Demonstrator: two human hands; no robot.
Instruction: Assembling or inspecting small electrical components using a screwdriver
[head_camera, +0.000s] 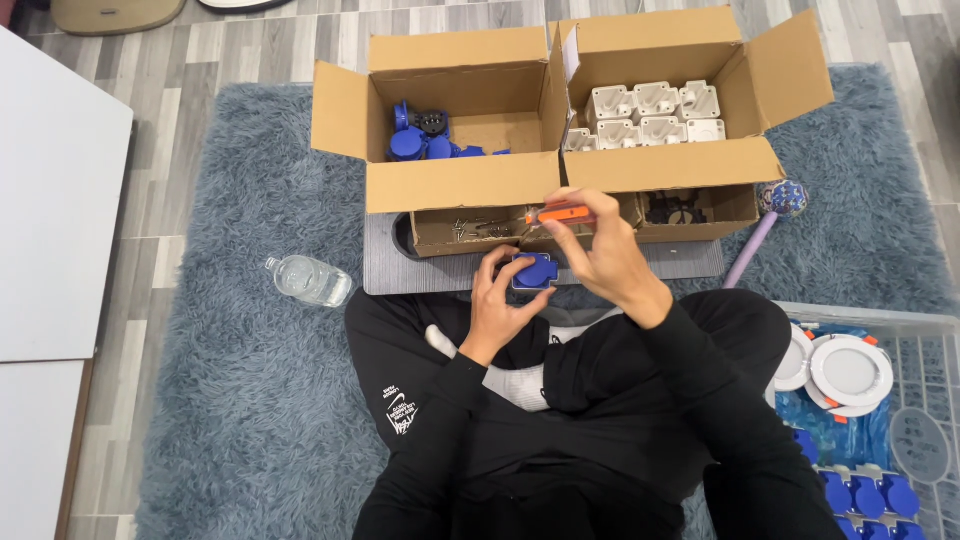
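Rug (250, 400), grey-blue and shaggy, covers the floor where we sit cross-legged. On it stand two open cardboard boxes side by side: the left box (440, 185) holds a few blue parts in one corner, the right box (690, 165) holds rows of white housings (650, 115). Before them lie two shallow trays, one with screws (475, 230). A crate (880, 320) at our right holds white round fittings and more blue caps. A clear bottle (308, 280) lies on its side, well apart from the work, at our left.

Our left hand (495, 305) grips the blue cap (533, 271) from below, fingers clasped round its edges, just above our knees and in front of the trays. Our right hand (600, 250) is closed on an orange screwdriver (560, 213); where its tip points we cannot tell.

We judge the cap light, rigid moulded plastic, smooth enough to slip under sideways pressure. Its hinged lid looks the weak point. Hold is best taken on the body's opposite edges, as now, leaving the face free. The screwdriver is slim and stiff; a pinch near the handle's middle suits it.
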